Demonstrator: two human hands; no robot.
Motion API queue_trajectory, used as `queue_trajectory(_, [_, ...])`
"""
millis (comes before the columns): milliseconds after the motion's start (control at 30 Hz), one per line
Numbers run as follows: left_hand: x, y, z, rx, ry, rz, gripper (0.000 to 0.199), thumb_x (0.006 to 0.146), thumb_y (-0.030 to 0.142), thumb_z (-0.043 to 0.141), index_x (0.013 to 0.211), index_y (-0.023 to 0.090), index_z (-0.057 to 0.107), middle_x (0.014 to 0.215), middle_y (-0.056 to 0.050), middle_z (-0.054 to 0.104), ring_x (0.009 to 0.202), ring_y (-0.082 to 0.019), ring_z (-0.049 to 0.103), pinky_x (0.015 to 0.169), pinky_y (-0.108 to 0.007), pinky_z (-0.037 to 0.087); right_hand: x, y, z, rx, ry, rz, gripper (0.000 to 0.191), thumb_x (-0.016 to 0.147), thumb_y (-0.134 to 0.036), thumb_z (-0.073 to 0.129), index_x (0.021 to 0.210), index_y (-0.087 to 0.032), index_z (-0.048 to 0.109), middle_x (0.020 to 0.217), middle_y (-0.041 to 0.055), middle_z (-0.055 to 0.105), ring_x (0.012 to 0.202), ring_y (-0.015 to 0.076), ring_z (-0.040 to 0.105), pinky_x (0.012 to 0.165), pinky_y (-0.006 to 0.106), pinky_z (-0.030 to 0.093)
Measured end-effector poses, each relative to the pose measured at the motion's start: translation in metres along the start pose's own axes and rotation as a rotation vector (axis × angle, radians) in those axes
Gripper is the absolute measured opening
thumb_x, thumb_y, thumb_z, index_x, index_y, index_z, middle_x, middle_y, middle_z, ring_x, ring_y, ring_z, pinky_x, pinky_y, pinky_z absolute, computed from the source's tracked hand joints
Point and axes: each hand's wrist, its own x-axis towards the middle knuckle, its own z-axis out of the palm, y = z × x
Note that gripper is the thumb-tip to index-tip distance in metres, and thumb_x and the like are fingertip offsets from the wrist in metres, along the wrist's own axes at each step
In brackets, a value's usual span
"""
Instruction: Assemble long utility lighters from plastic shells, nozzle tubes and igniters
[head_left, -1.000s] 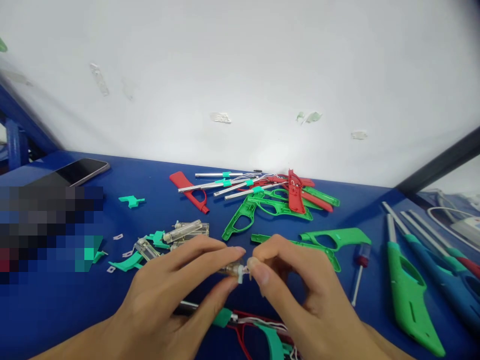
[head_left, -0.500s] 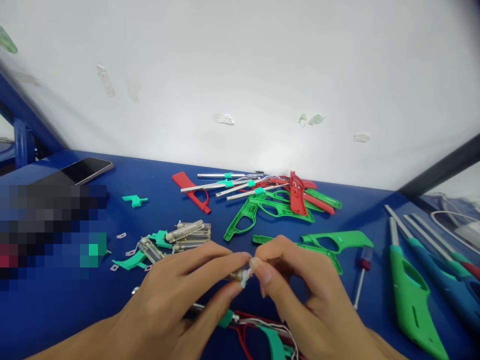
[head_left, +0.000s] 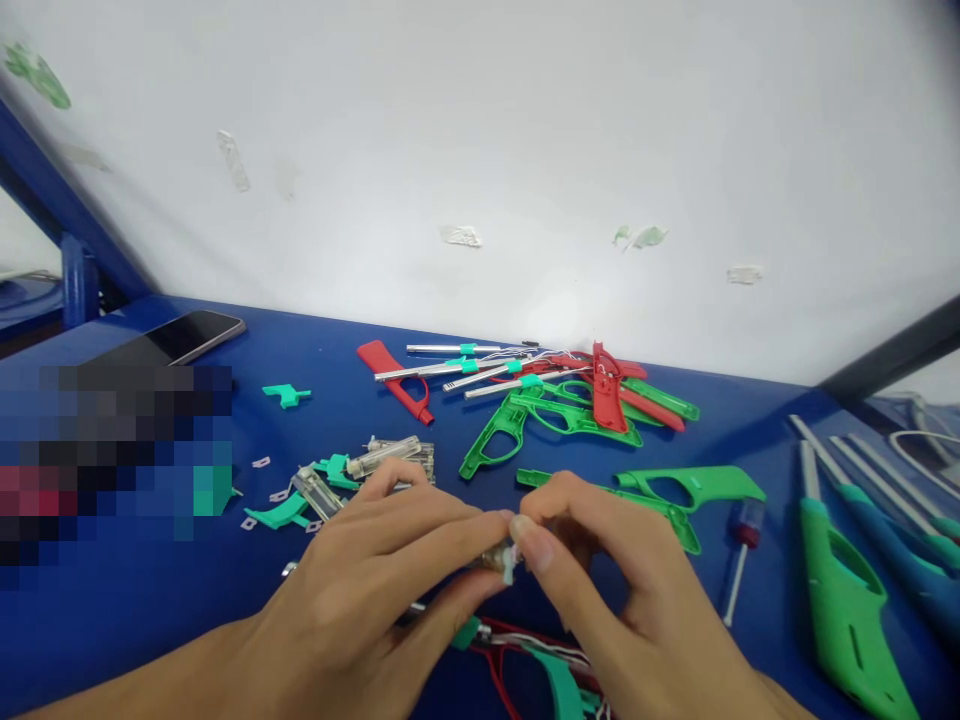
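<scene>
Left grip point(head_left: 375, 580) pinching clear part point(head_left: 492, 557), right grip point(head_left: 630, 590) at its end (hold unclear), screwdriver point(head_left: 747, 526) well apart.

"Clock centre's between left hand point(head_left: 382, 585) and right hand point(head_left: 637, 590). Twelve?"
"Lighter shells point(head_left: 609, 395), metal tubes point(head_left: 480, 377) overlapping them leftward."
"Ten?"
"Gas tanks point(head_left: 386, 456), phone point(head_left: 206, 335) beyond."
"Three?"
"Screwdriver point(head_left: 745, 532), whole lighters point(head_left: 836, 620) past it."
"Six?"
"Open lighter point(head_left: 562, 683), beneath."

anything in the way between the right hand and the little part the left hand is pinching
Nothing visible: the right hand is right at the pale end of the little part in the left hand, though exact contact is hidden.
</scene>
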Motion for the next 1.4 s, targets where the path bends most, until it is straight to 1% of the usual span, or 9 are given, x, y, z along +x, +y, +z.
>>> queue_trajectory(233, [0.002,0.001,-0.001,-0.002,-0.011,-0.014,0.015,0.102,0.012,0.062,0.114,0.021,0.065,0.098,0.004,0.080,0.086,-0.010,0.074,0.092,-0.027,0.052,0.002,0.001,0.000,-0.025,-0.030,0.011,0.034,0.107,-0.039,0.049,0.079,-0.023,0.058,0.068,-0.0041,0.056,0.057,0.0110,0.052,0.050,0.027,0.036])
queue_trajectory(333, [0.001,0.000,-0.001,-0.014,-0.001,-0.022,0.013,0.101,0.012,0.064,0.112,0.020,0.066,0.099,0.004,0.079,0.087,-0.009,0.073,0.093,-0.025,0.050,0.003,-0.001,-0.001,-0.023,-0.021,-0.022,0.039,0.108,-0.037,0.046,0.072,-0.023,0.051,0.062,-0.0057,0.048,0.052,0.0102,0.045,0.050,0.027,0.034])
queue_trajectory(433, [0.000,-0.002,0.000,-0.063,0.011,-0.052,0.016,0.098,0.011,0.068,0.112,0.019,0.068,0.102,0.004,0.079,0.090,-0.007,0.072,0.093,-0.022,0.050,0.004,-0.003,-0.001,-0.026,0.016,-0.054,0.045,0.110,-0.036,0.037,0.067,-0.024,0.042,0.061,-0.0046,0.046,0.054,0.0117,0.046,0.055,0.028,0.037])
queue_trajectory(633, [-0.004,-0.005,0.002,-0.041,0.002,-0.060,0.022,0.098,0.012,0.069,0.119,0.018,0.069,0.105,0.002,0.078,0.093,-0.008,0.071,0.091,-0.020,0.052,0.002,-0.001,-0.003,0.008,-0.060,0.024,0.036,0.110,-0.042,0.041,0.085,-0.025,0.061,0.067,-0.0052,0.053,0.055,0.0115,0.049,0.054,0.027,0.039])
queue_trajectory(767, [-0.004,-0.005,0.002,-0.006,-0.004,-0.096,0.026,0.103,0.019,0.064,0.129,0.021,0.064,0.107,0.003,0.078,0.094,-0.008,0.071,0.091,-0.018,0.052,0.000,0.003,0.000,0.034,-0.059,0.042,0.020,0.101,-0.043,0.060,0.093,-0.025,0.064,0.074,-0.0060,0.061,0.051,0.0082,0.052,0.049,0.022,0.043])
queue_trajectory(867, [-0.004,-0.004,0.001,-0.008,-0.023,-0.088,0.025,0.104,0.018,0.061,0.128,0.024,0.063,0.105,0.004,0.078,0.090,-0.008,0.072,0.086,-0.019,0.053,0.000,0.006,0.004,0.019,-0.047,-0.001,0.019,0.097,-0.044,0.066,0.092,-0.026,0.064,0.072,-0.0066,0.061,0.048,0.0074,0.054,0.044,0.019,0.043])
queue_trajectory(1100, [-0.005,-0.003,0.001,-0.063,-0.017,-0.085,0.023,0.101,0.018,0.066,0.124,0.020,0.063,0.099,0.003,0.078,0.083,-0.009,0.072,0.079,-0.020,0.054,0.005,0.011,0.005,-0.072,-0.031,-0.118,0.014,0.104,-0.039,0.057,0.097,-0.030,0.064,0.070,-0.0072,0.064,0.051,0.0099,0.060,0.045,0.019,0.048])
queue_trajectory(1233, [-0.003,-0.003,0.001,-0.124,-0.032,-0.097,0.030,0.099,0.029,0.071,0.126,0.020,0.061,0.090,0.003,0.074,0.074,-0.009,0.068,0.071,-0.019,0.054,0.002,0.010,0.004,-0.078,0.022,-0.130,0.014,0.103,-0.037,0.057,0.095,-0.029,0.065,0.071,-0.0068,0.064,0.045,0.0093,0.058,0.045,0.020,0.049])
queue_trajectory(1400, [-0.001,0.001,-0.003,-0.024,-0.072,-0.088,0.044,0.103,0.047,0.063,0.136,0.021,0.053,0.098,0.003,0.076,0.083,-0.010,0.073,0.081,-0.022,0.056,0.000,0.010,0.000,-0.070,-0.012,-0.099,0.017,0.106,-0.035,0.053,0.096,-0.029,0.066,0.068,-0.0064,0.064,0.047,0.0100,0.058,0.048,0.019,0.049])
